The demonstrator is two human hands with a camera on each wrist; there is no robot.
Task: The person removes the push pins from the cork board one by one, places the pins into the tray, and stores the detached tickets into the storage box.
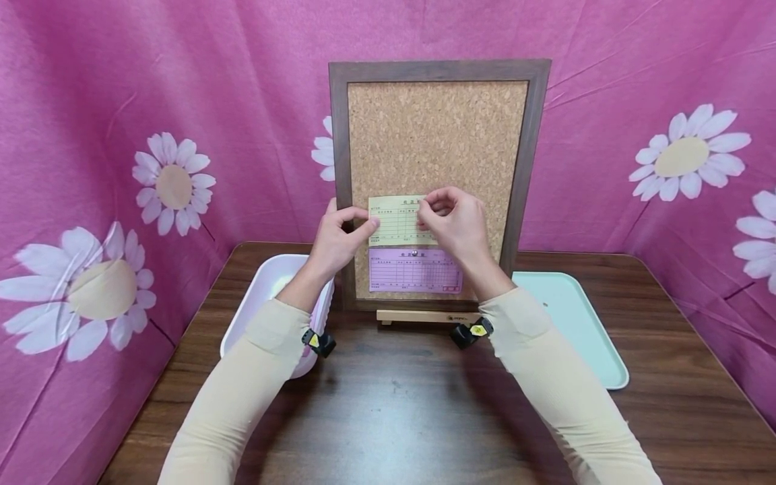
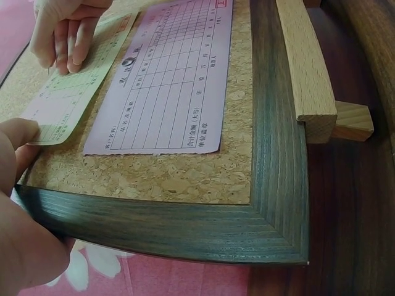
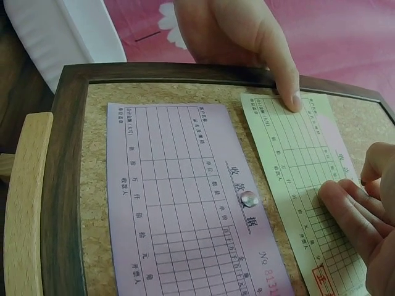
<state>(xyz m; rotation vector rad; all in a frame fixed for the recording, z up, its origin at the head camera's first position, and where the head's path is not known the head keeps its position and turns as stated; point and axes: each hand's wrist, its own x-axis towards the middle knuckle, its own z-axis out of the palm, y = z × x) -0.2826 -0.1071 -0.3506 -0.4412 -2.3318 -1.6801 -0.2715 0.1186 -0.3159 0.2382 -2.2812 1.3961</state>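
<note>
A framed cork board (image 1: 436, 138) stands upright on the table. On its lower part is a purple receipt slip (image 1: 394, 275), fixed near its top edge by a round-headed push pin (image 3: 249, 198). Just above lies a yellow-green receipt slip (image 1: 388, 228) against the cork. My left hand (image 1: 338, 236) pinches the left edge of this slip between thumb and forefinger, beside the frame. At the slip's top middle, my right hand (image 1: 459, 221) has thumb and forefinger pressed together. A thin pin point (image 2: 49, 71) shows below those fingertips in the left wrist view; its head is hidden.
A light wooden easel ledge (image 1: 424, 316) holds the board's bottom edge. To the left stands a white-lilac bin (image 1: 242, 316), partly behind my left forearm. A mint-green tray (image 1: 582, 330) lies at the right. Pink flowered cloth (image 1: 254, 121) hangs behind the table (image 1: 388, 417).
</note>
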